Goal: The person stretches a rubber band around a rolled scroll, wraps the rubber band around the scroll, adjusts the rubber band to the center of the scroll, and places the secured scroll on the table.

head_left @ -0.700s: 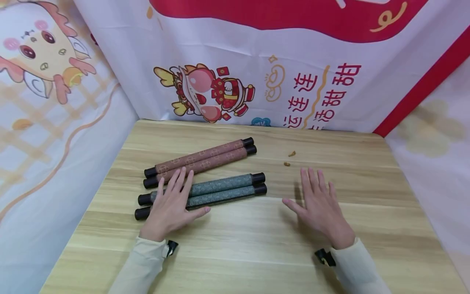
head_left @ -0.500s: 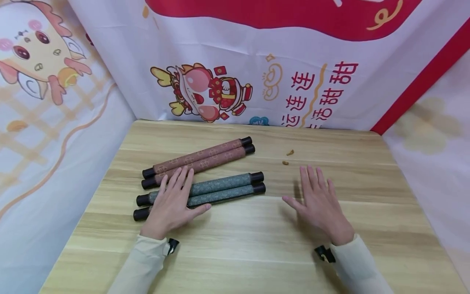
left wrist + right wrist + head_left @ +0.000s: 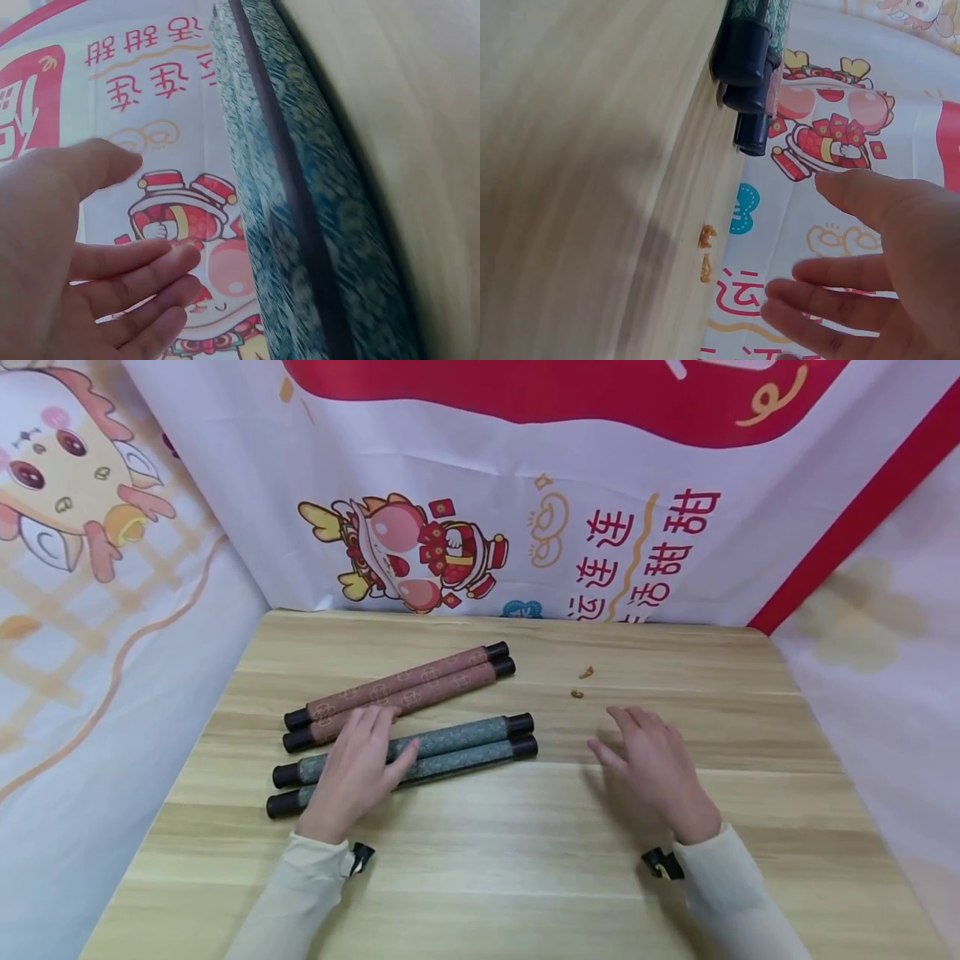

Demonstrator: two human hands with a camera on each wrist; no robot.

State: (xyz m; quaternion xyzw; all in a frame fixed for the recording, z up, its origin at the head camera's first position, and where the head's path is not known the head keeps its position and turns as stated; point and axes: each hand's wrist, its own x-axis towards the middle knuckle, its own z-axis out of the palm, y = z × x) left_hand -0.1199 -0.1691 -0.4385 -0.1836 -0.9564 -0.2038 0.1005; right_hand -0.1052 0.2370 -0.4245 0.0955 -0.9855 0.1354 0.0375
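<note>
A green patterned scroll (image 3: 468,737), rolled up from both ends into two parallel rolls with black end knobs, lies slanted on the table, left of centre. Above it hovers my left hand (image 3: 352,772), fingers slightly bent and thumb apart, hiding part of the scroll. In the left wrist view the hand (image 3: 82,247) holds nothing, with the green scroll (image 3: 292,150) beside it. Just behind lies a reddish-brown scroll (image 3: 431,673) of the same form, near my left fingertips. To the right, my right hand (image 3: 660,768) is held over bare wood, fingers loosely bent, nothing in it.
Two small golden-brown bits (image 3: 587,672) lie on the wooden table (image 3: 480,877) beyond my right hand. A white and red printed cloth (image 3: 465,452) hangs behind the table's back edge. More patterned cloth closes off both sides.
The fingers of both hands, straight and spread earlier, now bend a little. My left thumb has moved up over the green scroll. The whole view has shifted slightly; the scrolls lie as before.
</note>
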